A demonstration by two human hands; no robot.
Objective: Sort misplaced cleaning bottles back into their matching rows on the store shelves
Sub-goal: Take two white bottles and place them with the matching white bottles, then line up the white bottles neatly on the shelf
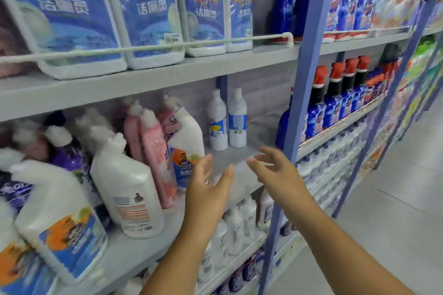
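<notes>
On the far left of the middle shelf (134, 246), white angled-neck bottles (60, 218) with blue-orange labels lean toward the aisle, purple bottles (64, 153) behind them — blur makes the count unclear. Next right, a white bottle (129, 189) stands back label out, touching the pink bottle (157, 153) beside it; more pink ones sit behind. A white bottle with blue label (185, 143) leans just right of the pink row. Left hand (206, 189) hovers in front of that bottle, fingers spread, palm facing right, holding nothing. Bare shelf shows between the hands. Two small white round bottles (227, 120) stand upright at the back, side by side, well apart from the hands. Right hand (275, 170) is open too, fingers loosely curled, empty, just left of the blue upright post (302, 93). Past the post, blue bottles with black necks and red caps (335, 98) line the next bay. Top shelf carries large white jugs (148, 12) behind a wire rail.
</notes>
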